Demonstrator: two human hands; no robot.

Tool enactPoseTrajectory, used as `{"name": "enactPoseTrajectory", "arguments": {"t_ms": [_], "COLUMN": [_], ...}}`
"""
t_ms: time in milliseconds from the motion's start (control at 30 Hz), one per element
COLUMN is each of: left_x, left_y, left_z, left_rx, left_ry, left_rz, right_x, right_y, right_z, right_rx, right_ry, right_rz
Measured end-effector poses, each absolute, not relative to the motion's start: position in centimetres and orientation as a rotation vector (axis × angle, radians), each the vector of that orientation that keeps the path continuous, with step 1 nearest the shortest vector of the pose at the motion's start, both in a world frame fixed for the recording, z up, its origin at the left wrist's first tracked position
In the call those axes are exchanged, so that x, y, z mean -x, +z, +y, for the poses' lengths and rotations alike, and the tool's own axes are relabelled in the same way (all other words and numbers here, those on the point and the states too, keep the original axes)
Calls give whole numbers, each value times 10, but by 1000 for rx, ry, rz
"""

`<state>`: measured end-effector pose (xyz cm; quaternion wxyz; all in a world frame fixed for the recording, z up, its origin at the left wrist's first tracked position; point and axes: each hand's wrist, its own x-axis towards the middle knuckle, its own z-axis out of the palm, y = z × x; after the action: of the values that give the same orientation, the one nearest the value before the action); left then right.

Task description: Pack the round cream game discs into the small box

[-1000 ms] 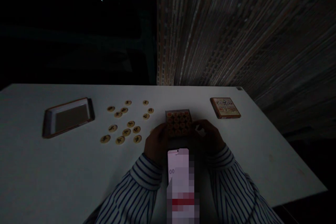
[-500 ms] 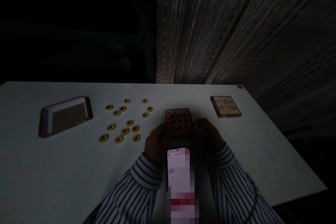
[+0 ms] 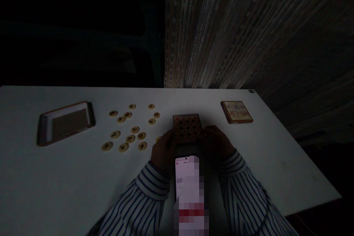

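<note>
A small open box stands on the white table in front of me, packed with round Chinese chess pieces in rows. My left hand grips its left side, fingers curled at the wall. On the opposite side, my right hand has its fingers bent together against the box's right edge. Both hands are in deep shadow, so the fingertips are hard to make out. Left of the box, several loose Chinese chess pieces lie scattered; one is partly hidden behind my left hand.
A lit phone lies just below the box, between my forearms. At far left is an empty box lid or tray. A small printed box sits to the right. Behind the table hangs a striped curtain.
The whole view has shifted very slightly, with things a little further left. Both hands stay at the box's sides, and the pieces keep their places.
</note>
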<state>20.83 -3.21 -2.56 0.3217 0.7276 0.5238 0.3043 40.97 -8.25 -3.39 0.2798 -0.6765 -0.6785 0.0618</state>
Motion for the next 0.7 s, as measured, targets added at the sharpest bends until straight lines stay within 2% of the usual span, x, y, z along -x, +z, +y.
{"name": "enactPoseTrajectory", "arguments": {"t_ms": [700], "left_x": [-208], "left_y": [-27], "left_z": [-33], "left_rx": [-1925], "left_ry": [819], "left_rz": [1360], "right_x": [-411], "right_y": [-30], "right_z": [-82], "right_rx": [1848], "right_ry": [240], "right_rz": [-1849]}}
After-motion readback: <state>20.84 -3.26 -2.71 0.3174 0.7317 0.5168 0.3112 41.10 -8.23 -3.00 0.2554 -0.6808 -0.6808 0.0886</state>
